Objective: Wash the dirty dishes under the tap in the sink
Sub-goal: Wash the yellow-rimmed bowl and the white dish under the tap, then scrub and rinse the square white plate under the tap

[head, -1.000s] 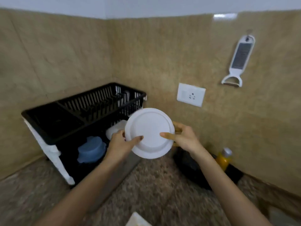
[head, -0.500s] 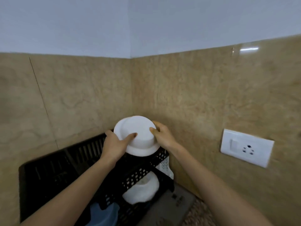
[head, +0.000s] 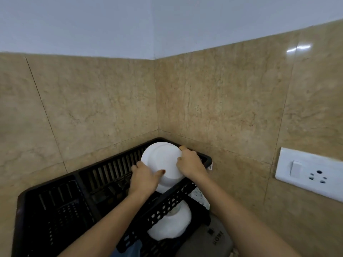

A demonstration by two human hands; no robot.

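On the lower tier sits a white dish point(head: 170, 227). Above it, the left hand point(head: 143, 178) and right hand point(head: 191, 164) clasp the white plate point(head: 163, 158) by its rim, standing it in the black rack point(head: 104, 169). It seems washed and is being racked; no sink shows.

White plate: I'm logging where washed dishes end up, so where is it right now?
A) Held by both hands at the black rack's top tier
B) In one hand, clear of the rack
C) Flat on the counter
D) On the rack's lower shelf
A: the left hand and right hand grip the white plate, tilted on edge, its lower edge dipping into the black rack.
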